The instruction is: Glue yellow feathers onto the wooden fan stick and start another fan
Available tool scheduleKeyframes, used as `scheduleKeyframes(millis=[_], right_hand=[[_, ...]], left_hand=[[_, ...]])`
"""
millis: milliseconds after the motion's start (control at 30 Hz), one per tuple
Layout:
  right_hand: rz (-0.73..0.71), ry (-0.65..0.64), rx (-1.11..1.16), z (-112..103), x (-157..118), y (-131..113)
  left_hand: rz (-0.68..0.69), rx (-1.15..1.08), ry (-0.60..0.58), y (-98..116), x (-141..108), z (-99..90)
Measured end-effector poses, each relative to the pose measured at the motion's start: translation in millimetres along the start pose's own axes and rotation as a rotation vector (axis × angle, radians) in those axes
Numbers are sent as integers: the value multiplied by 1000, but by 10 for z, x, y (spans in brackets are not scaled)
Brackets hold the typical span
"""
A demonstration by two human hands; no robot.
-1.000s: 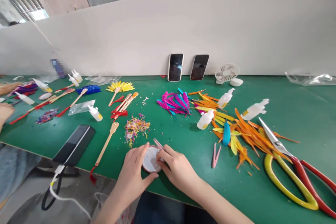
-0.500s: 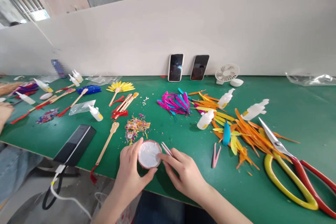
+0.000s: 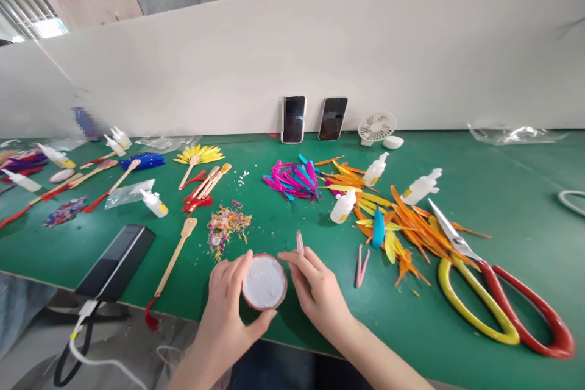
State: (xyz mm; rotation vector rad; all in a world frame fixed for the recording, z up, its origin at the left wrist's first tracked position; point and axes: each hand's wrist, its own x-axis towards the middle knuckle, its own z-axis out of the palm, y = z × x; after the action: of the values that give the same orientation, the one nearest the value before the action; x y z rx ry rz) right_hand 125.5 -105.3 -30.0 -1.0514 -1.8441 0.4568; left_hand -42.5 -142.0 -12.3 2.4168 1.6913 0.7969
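My left hand (image 3: 233, 298) grips the rim of a round, red-edged dish (image 3: 264, 281) with a whitish surface, its thumb at the bottom edge. My right hand (image 3: 317, 292) is beside the dish, fingers pinched round pink tweezers (image 3: 300, 242) that point up and away. Its index fingertip is close to the dish's right rim. Left of the dish lies a heap of colourful trimmings (image 3: 226, 226). A wooden stick with a red tassel (image 3: 176, 256) rests further left. A second pair of pink tweezers (image 3: 362, 267) lies on the green table at the right.
Large scissors (image 3: 484, 292) lie at the right by orange feathers (image 3: 411, 225) and white bottles (image 3: 342, 206). Magenta feathers (image 3: 292, 180) are ahead. Two phones (image 3: 294, 119) and a small fan (image 3: 377, 128) stand by the white partition (image 3: 228, 73). A black device (image 3: 116, 262) is left.
The tweezers in my right hand have turned from pointing up-left to nearly upright. My right index fingertip has moved from over the dish to its rim. The view has shifted a little right.
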Motion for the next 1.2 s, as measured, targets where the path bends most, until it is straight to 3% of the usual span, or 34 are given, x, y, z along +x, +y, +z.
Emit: scheduleKeyframes(millis=[167, 333, 467, 600, 933, 1067, 1200], right_hand=[[152, 88, 91, -64, 26, 36], [393, 154, 190, -100, 53, 39], [419, 130, 233, -86, 65, 42], [432, 122, 237, -80, 71, 37], [434, 103, 231, -82, 45, 49], [466, 104, 209, -76, 45, 53], [465, 106, 217, -77, 51, 55]], left_hand=[[-60, -30, 89, -118, 97, -170], [-182, 29, 176, -421, 307, -443], [-263, 140, 252, -706, 385, -558], [-307, 173, 248, -914, 361, -616], [-480, 272, 360, -1127, 191, -954], [-451, 308, 319, -1183, 129, -959], [-356, 239, 287, -1127, 76, -775]])
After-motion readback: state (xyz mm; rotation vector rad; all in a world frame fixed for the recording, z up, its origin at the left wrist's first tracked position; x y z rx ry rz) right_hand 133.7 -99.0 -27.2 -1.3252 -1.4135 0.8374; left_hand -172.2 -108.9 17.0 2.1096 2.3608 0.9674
